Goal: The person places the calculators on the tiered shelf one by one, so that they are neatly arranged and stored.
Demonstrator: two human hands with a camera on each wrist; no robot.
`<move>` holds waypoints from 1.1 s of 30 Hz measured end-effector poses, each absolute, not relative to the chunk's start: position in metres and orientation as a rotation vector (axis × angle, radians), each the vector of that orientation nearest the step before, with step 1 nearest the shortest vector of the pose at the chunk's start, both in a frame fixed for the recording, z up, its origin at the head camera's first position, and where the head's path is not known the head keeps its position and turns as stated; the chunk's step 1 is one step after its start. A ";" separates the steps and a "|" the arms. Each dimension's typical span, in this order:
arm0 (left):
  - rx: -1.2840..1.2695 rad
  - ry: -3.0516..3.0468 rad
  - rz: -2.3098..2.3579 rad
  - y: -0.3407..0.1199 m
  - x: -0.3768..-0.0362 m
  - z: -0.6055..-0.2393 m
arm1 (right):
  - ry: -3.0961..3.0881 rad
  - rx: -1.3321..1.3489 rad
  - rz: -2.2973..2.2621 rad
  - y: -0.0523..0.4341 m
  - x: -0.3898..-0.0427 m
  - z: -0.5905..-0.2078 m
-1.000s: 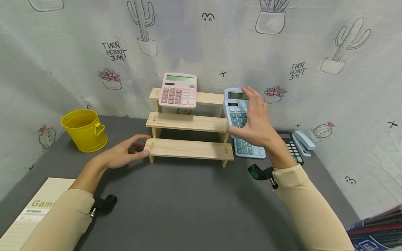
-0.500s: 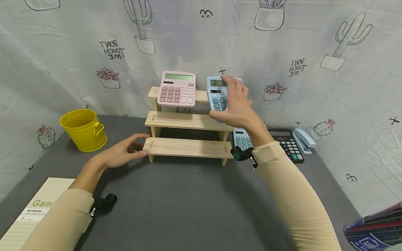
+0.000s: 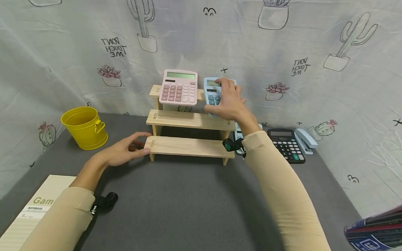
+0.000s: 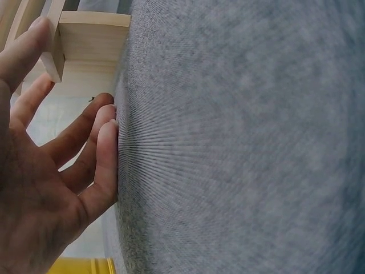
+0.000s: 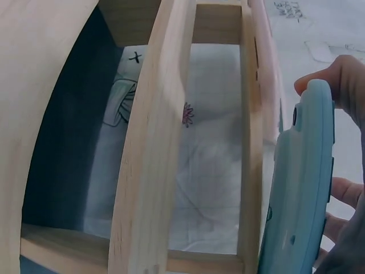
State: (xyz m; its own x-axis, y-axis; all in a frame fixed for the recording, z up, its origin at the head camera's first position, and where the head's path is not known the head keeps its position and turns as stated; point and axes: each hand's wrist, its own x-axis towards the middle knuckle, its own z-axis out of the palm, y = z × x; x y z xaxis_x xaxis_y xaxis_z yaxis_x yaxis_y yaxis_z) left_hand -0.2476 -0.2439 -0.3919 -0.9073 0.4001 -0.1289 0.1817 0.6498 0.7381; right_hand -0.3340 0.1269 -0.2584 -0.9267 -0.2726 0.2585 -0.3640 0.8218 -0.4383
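A wooden three-step shelf (image 3: 189,147) stands on the grey table, with a pink calculator (image 3: 178,88) propped on its top step. My left hand (image 3: 123,151) holds the left end of the bottom step between thumb and index finger; in the left wrist view, the other fingers (image 4: 105,151) of that hand rest on the cloth. At the right end of the top step, my right hand (image 3: 230,102) grips a light blue calculator (image 3: 211,92) by its edges. The right wrist view shows this calculator (image 5: 299,188) edge-on, beside the wooden bars. The hand covers much of its keypad.
Another light blue calculator (image 3: 238,134), partly hidden by the right wrist, lies right of the shelf. Beyond it are a black calculator (image 3: 286,147) and a blue stapler (image 3: 305,141). A yellow bucket (image 3: 84,130) and notebook (image 3: 35,208) sit left; a pencil holder (image 3: 369,242) is at right.
My right hand has carried the blue calculator leftward from beyond the shelf's right end to the top step, near the pink one. The left hand has stayed in place.
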 end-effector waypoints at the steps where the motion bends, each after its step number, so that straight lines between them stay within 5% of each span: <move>1: 0.471 2.590 1.112 -0.244 -0.248 -0.391 | -2.820 0.491 0.736 0.125 -0.335 -0.258; 33: 0.441 2.589 1.092 -0.248 -0.249 -0.389 | -2.936 0.423 0.729 0.104 -0.361 -0.255</move>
